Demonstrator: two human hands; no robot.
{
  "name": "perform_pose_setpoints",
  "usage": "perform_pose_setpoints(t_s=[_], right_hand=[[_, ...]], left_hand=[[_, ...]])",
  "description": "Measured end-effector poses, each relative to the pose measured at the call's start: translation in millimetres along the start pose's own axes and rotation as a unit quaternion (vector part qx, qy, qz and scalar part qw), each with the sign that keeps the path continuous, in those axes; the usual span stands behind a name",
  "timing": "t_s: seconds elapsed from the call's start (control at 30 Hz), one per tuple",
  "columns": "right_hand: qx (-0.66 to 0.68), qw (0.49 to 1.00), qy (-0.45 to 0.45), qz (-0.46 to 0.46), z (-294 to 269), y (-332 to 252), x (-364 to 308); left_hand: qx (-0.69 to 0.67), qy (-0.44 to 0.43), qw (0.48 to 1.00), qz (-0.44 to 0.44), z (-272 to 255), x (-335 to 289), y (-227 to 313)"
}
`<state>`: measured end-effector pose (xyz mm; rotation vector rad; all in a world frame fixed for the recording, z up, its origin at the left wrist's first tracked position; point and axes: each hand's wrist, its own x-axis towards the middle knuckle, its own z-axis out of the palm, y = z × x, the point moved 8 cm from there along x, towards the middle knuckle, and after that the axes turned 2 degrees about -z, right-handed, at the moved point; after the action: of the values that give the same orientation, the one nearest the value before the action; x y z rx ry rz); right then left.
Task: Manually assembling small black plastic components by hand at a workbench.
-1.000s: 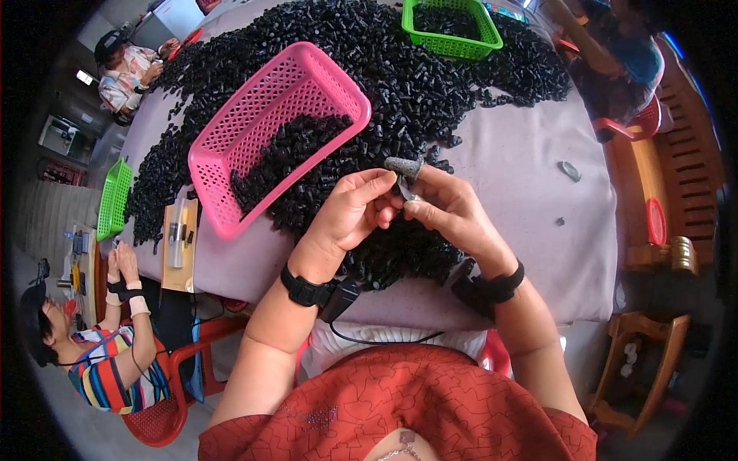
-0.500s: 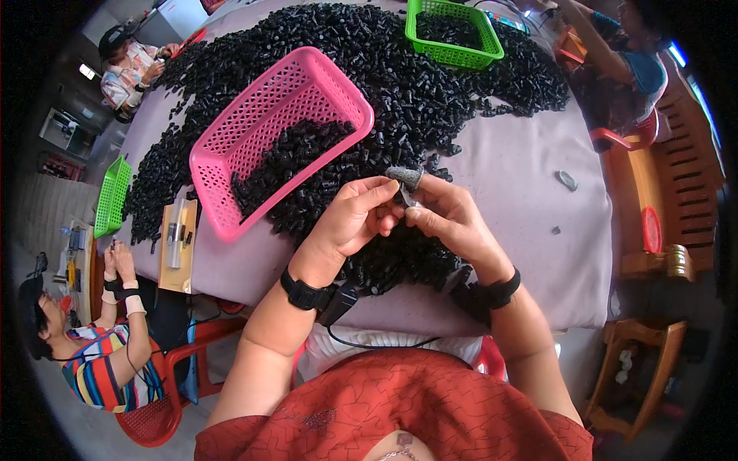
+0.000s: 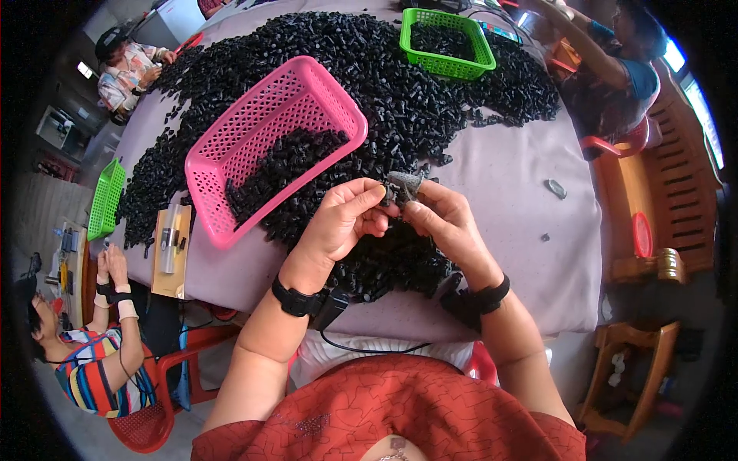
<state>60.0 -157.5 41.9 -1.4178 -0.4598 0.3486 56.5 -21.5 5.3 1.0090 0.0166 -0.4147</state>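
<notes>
My two hands meet over the black heap in front of me. My left hand (image 3: 338,219) is closed, its thumb and finger pinching a small black part (image 3: 388,198). Close against it is my right hand (image 3: 450,223), thumb and fingers together at the same spot; whatever they grip is too small to make out. A grey fabric finger cover (image 3: 405,182) sits on a fingertip of that hand. Beneath and beyond my hands spread heaped small black parts (image 3: 407,107), and a pink perforated basket (image 3: 201,180) partly filled with them lies tilted to the left.
A green basket (image 3: 487,54) stands at the back of the cloth-covered table (image 3: 523,269); another green basket (image 3: 106,198) is at the left edge. A board with a clear tube (image 3: 169,246) lies nearby. A grey scrap (image 3: 555,188) rests at right. Other people sit around.
My fingertips have drawn slightly apart, and the black part now shows between the left thumb and finger. The whole view has shifted a little. A person at right has moved their arms.
</notes>
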Motion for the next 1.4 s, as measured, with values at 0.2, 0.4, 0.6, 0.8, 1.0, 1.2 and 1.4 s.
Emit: perform_pose_setpoints(t_s=[0.2, 0.4, 0.6, 0.8, 1.0, 1.2, 1.4], right_hand=[[-0.022, 0.999, 0.023, -0.029, -3, 2, 0], [-0.036, 0.998, 0.047, -0.034, -4, -2, -1], [-0.097, 0.991, 0.077, -0.044, -7, -13, -9], [-0.086, 0.992, 0.080, -0.039, -7, -10, -12], [-0.066, 0.995, 0.073, -0.027, -10, 2, -13], [-0.061, 0.995, 0.078, -0.020, -10, 6, -15], [-0.057, 0.996, 0.071, 0.009, -11, 9, -15]], left_hand=[[0.003, -0.015, 1.000, 0.003, 3, -1, 3], [0.001, -0.020, 1.000, 0.019, 4, 0, 4], [-0.034, -0.058, 0.996, 0.050, 7, -1, 11], [-0.058, -0.030, 0.997, 0.033, 2, 0, 7], [-0.076, -0.016, 0.997, 0.028, -3, 4, 3], [-0.056, -0.014, 0.998, 0.005, -1, 3, -4], [-0.039, -0.020, 0.999, 0.006, 5, 0, 0]])
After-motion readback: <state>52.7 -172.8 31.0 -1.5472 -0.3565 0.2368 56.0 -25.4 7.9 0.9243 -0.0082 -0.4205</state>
